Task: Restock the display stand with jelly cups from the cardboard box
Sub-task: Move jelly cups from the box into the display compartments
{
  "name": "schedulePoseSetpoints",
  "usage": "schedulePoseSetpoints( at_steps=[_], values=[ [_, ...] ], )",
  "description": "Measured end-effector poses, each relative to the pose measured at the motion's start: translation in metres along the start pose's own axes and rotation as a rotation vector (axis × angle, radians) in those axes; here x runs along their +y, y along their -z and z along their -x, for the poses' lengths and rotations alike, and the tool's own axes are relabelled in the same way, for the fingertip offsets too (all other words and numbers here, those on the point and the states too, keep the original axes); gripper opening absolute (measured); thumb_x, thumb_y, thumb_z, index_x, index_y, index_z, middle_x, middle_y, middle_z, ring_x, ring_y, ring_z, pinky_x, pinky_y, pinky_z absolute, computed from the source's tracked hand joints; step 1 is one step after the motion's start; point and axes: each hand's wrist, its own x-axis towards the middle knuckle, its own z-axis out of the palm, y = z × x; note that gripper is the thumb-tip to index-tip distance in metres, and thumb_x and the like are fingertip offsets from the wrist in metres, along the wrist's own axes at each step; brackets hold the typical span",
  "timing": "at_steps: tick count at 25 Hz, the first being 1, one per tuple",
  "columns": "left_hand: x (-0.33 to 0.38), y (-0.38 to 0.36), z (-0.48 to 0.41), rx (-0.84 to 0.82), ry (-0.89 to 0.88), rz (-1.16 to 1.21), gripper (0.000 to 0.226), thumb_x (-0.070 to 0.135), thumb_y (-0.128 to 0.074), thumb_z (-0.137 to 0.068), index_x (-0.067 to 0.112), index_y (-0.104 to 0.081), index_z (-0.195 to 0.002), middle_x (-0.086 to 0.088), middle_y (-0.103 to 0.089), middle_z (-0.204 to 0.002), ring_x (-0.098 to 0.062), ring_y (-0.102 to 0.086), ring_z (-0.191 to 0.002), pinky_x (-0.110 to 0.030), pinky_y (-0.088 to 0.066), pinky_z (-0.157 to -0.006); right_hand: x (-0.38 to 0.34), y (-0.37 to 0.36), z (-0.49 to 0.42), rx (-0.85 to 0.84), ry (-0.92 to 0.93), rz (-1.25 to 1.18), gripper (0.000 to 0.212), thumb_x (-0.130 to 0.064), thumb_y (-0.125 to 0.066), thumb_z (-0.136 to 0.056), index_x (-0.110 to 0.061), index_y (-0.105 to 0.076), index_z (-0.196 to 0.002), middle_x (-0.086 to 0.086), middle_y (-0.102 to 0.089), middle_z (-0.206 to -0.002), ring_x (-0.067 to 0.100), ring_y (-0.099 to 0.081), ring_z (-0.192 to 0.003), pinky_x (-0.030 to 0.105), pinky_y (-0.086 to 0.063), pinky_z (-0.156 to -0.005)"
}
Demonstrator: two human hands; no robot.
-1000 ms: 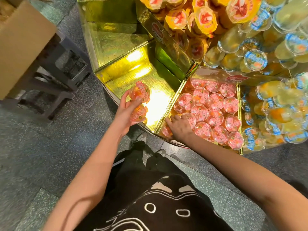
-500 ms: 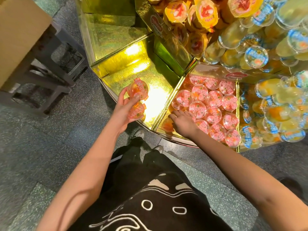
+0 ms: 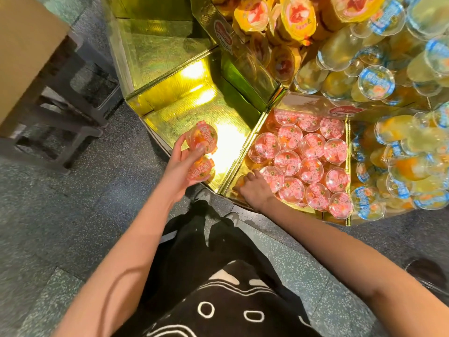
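My left hand [image 3: 179,164] holds two pink-lidded jelly cups, an upper cup [image 3: 202,138] and a lower cup [image 3: 200,170], above the front edge of a bare gold compartment [image 3: 184,113] of the display stand. My right hand [image 3: 255,188] reaches into the near left corner of the neighbouring compartment, fingers curled around a jelly cup [image 3: 239,181] that is mostly hidden. That compartment holds several pink-lidded cups [image 3: 311,161] packed in rows. The cardboard box [image 3: 21,52] stands at the upper left.
The box rests on a dark stool [image 3: 73,110] over grey speckled floor. Blue-lidded cups [image 3: 398,152] fill the right compartment; yellow-lidded cups [image 3: 296,18] pile on the upper tier. Another bare gold compartment [image 3: 158,52] lies behind. My legs and shoes are right below the stand's rim.
My right hand has slid left and down into the near corner of the pink-cup compartment. The left hand keeps its two cups almost still.
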Motion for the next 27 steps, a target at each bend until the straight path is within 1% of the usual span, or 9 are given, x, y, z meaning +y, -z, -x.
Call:
schedulePoseSetpoints(
  at_steps=[2, 5, 9, 12, 15, 18, 21, 24, 27],
  values=[
    [-0.006, 0.001, 0.0, 0.002, 0.008, 0.0, 0.078, 0.033, -0.07, -0.08, 0.041, -0.031, -0.148, 0.002, -0.047, -0.144, -0.027, -0.051, -0.126, -0.041, -0.059, -0.072, 0.002, -0.002, -0.002, -0.055, 0.051, 0.127, 0.052, -0.029, -0.059, -0.096, -0.027, -0.042, -0.144, 0.014, -0.049, -0.145, 0.032, -0.033, -0.143, 0.058, -0.004, -0.119],
    [-0.016, 0.005, -0.001, 0.004, 0.005, 0.032, 0.077, 0.035, -0.074, -0.082, 0.041, -0.033, -0.147, 0.002, -0.047, -0.144, -0.028, -0.051, -0.127, -0.044, -0.059, -0.075, 0.007, -0.001, -0.008, -0.109, 0.11, 0.284, 0.066, -0.033, -0.06, -0.095, -0.033, -0.026, -0.151, 0.01, -0.05, -0.144, 0.033, -0.029, -0.144, 0.064, -0.001, -0.115],
    [-0.029, 0.006, 0.0, 0.002, -0.016, 0.071, 0.065, 0.032, -0.068, -0.089, 0.04, -0.035, -0.144, 0.008, -0.054, -0.139, -0.021, -0.056, -0.124, -0.047, -0.058, -0.08, 0.005, -0.001, -0.02, -0.119, 0.163, 0.407, 0.052, -0.033, -0.061, -0.094, -0.029, -0.044, -0.142, 0.002, -0.067, -0.12, 0.029, -0.047, -0.134, 0.068, -0.003, -0.114],
    [-0.033, 0.006, 0.001, 0.002, -0.024, 0.106, 0.06, 0.032, -0.065, -0.088, 0.047, -0.037, -0.139, 0.017, -0.058, -0.13, -0.018, -0.055, -0.126, -0.049, -0.057, -0.085, 0.007, -0.006, -0.012, -0.077, 0.177, 0.437, 0.047, -0.036, -0.058, -0.095, -0.031, -0.047, -0.141, 0.006, -0.053, -0.141, 0.027, -0.038, -0.14, 0.067, 0.007, -0.112],
    [-0.037, 0.011, 0.002, 0.02, -0.019, 0.118, 0.066, 0.037, -0.068, -0.084, 0.05, -0.037, -0.141, 0.021, -0.056, -0.129, -0.021, -0.051, -0.129, -0.055, -0.055, -0.088, 0.011, -0.021, -0.003, -0.072, 0.151, 0.434, 0.046, -0.037, -0.048, -0.1, -0.031, -0.041, -0.145, 0.008, -0.048, -0.145, 0.026, -0.033, -0.142, 0.065, 0.026, -0.103],
    [-0.041, 0.011, 0.005, 0.028, -0.013, 0.145, 0.067, 0.039, -0.071, -0.082, 0.049, -0.038, -0.14, 0.01, -0.048, -0.143, -0.025, -0.049, -0.131, -0.052, -0.057, -0.086, 0.014, -0.018, 0.0, -0.004, 0.109, 0.192, 0.043, -0.033, -0.036, -0.102, -0.025, -0.039, -0.145, 0.01, -0.046, -0.144, 0.028, -0.034, -0.139, 0.053, 0.003, -0.118],
    [-0.044, 0.012, 0.008, 0.033, -0.027, 0.17, 0.069, 0.042, -0.073, -0.08, 0.047, -0.039, -0.139, 0.005, -0.047, -0.147, -0.026, -0.051, -0.129, -0.049, -0.058, -0.083, 0.026, 0.005, 0.002, 0.091, 0.151, -0.07, 0.044, -0.031, -0.041, -0.102, -0.027, -0.041, -0.146, 0.013, -0.049, -0.142, 0.03, -0.04, -0.135, 0.046, -0.012, -0.118],
    [-0.047, 0.012, 0.012, 0.033, -0.042, 0.191, 0.073, 0.04, -0.073, -0.08, 0.046, -0.037, -0.143, 0.006, -0.053, -0.142, -0.022, -0.056, -0.125, -0.05, -0.058, -0.083, 0.046, 0.02, -0.003, -0.047, 0.232, -0.178, 0.049, -0.041, -0.048, -0.1, -0.037, -0.038, -0.147, 0.014, -0.05, -0.141, 0.032, -0.049, -0.127, 0.039, -0.037, -0.103],
    [-0.051, 0.011, 0.02, 0.054, -0.044, 0.201, 0.076, 0.039, -0.071, -0.079, 0.044, -0.034, -0.146, 0.011, -0.057, -0.135, -0.015, -0.059, -0.119, -0.051, -0.057, -0.086, 0.055, 0.034, -0.023, -0.241, 0.304, -0.092, 0.056, -0.047, -0.052, -0.097, -0.04, -0.033, -0.149, 0.013, -0.059, -0.128, 0.029, -0.056, -0.116, 0.032, -0.04, -0.081]
  ],
)
